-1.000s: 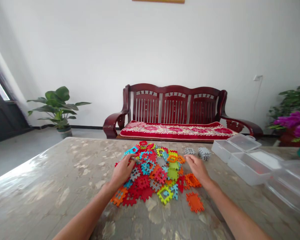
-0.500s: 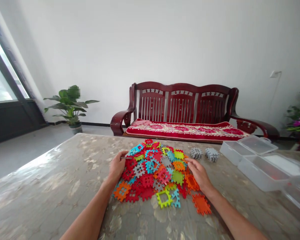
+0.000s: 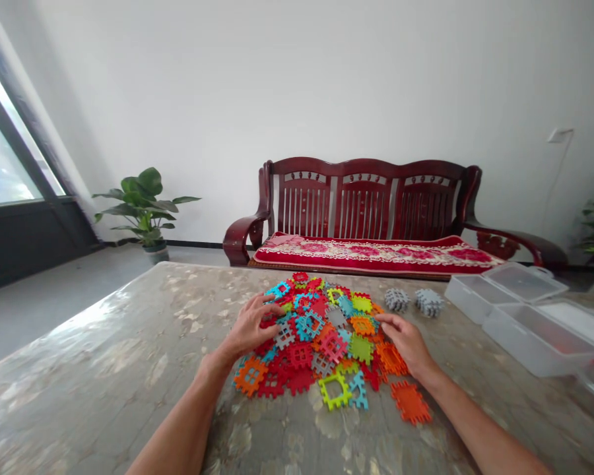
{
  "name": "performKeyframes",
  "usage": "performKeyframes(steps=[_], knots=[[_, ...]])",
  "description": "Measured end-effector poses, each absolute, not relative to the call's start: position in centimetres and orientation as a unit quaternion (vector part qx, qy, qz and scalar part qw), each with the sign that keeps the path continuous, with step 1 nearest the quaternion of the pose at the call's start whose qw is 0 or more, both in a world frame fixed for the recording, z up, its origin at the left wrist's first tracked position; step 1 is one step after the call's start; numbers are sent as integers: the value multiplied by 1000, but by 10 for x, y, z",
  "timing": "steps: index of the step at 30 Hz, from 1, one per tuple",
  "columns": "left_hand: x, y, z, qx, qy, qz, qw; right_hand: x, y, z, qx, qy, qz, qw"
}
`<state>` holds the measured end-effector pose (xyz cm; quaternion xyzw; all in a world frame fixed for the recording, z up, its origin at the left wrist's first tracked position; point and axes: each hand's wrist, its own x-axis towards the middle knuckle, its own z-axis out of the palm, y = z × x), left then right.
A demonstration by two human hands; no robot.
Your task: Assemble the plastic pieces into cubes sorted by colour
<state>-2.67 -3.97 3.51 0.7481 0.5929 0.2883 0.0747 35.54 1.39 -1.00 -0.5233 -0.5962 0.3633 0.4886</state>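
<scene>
The pile of toy tiles (image 3: 321, 336) lies on the surface (image 3: 129, 369) between both hands: left hand (image 3: 250, 328) and right hand (image 3: 408, 343) rest open on its edges (holding nothing).

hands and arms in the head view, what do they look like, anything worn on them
Both are bare: the left hand and right hand wear no gloves, and no rings, watch or bands show. The forearms are uncovered up to the frame edge, with no sleeves visible.

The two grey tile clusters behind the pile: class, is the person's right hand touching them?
Apart. The head view shows the right hand on the coloured pile, with bare table between it and the grey clusters.
</scene>
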Motion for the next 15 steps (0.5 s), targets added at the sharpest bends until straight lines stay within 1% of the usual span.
performKeyframes(steps=[6, 9, 12, 15], knots=[[-23, -45, 41, 783, 585, 198, 73, 353, 13, -9, -530, -609, 342, 481], [-15, -44, 45, 763, 618, 175, 70, 353, 13, -10, -531, -613, 338, 477], [-8, -39, 45, 749, 632, 185, 72, 354, 13, -12, -531, -615, 332, 479], [-5, -32, 39, 742, 623, 234, 86, 355, 14, -14, -531, -616, 327, 481]])
